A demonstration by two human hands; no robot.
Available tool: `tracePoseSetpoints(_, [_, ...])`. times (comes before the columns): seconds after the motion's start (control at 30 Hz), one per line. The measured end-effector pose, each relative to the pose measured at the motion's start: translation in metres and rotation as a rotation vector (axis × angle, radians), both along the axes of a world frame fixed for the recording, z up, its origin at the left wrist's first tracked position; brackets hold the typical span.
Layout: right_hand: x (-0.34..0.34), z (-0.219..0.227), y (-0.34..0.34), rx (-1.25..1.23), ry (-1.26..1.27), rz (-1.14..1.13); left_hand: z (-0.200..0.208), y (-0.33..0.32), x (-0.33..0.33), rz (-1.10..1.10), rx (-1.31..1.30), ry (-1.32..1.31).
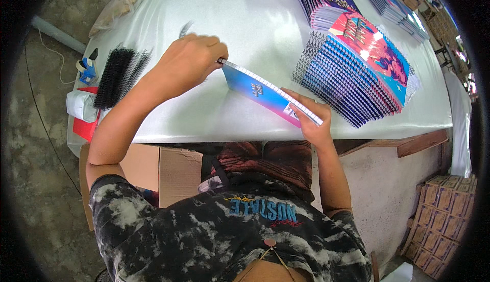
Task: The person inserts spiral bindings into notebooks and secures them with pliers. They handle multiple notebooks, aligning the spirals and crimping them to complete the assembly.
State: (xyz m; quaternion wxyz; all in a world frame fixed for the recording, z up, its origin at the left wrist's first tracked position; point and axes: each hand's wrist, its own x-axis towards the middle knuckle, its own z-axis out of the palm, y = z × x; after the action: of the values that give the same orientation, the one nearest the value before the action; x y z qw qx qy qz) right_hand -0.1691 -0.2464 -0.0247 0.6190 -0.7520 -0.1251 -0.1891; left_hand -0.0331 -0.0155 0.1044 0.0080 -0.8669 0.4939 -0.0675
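My right hand (312,118) grips the near right end of a notebook (255,90) with a blue-to-pink cover. The notebook is tilted up over the table, its punched edge uppermost with a row of holes along it. At the far left corner of that edge, my left hand (196,60) is closed on a dark spiral binding coil. Part of the coil (186,28) sticks out beyond the knuckles, blurred; the rest is hidden in the fingers. Left of my left forearm lies a bundle of black spiral coils (120,75).
A stack of spiral-bound notebooks (357,72) leans at the right of the white-covered table (229,123). More notebook stacks (326,1) stand behind it. A blue tape dispenser (87,70) sits at the left edge. Cardboard boxes (178,172) stand below the table edge; bundled cartons (441,215) are at lower right.
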Motion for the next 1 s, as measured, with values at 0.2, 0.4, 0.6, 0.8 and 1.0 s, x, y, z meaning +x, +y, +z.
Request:
tracePoseSetpoints(0.2, [-0.004, 0.001, 0.003, -0.036, -0.055, -0.02, 0.012, -0.008, 0.0, 0.051, 0.167, 0.125])
tracePoseSetpoints(0.4, [-0.006, -0.002, 0.006, -0.094, -0.172, -0.029, -0.054, 0.006, 0.002, 0.018, -0.33, -0.377])
tracePoseSetpoints(0.6, [-0.013, -0.003, 0.007, -0.182, -0.275, -0.027, -0.146, 0.04, 0.025, -0.276, -0.557, -0.742])
tracePoseSetpoints(0.8, [-0.014, -0.003, 0.01, -0.228, -0.344, -0.039, -0.176, 0.025, -0.027, -0.203, -0.625, -0.302])
tracePoseSetpoints(1.0, [-0.012, 0.0, 0.017, -0.203, -0.361, 0.047, -0.151, 0.023, 0.011, 0.03, -0.749, -0.393])
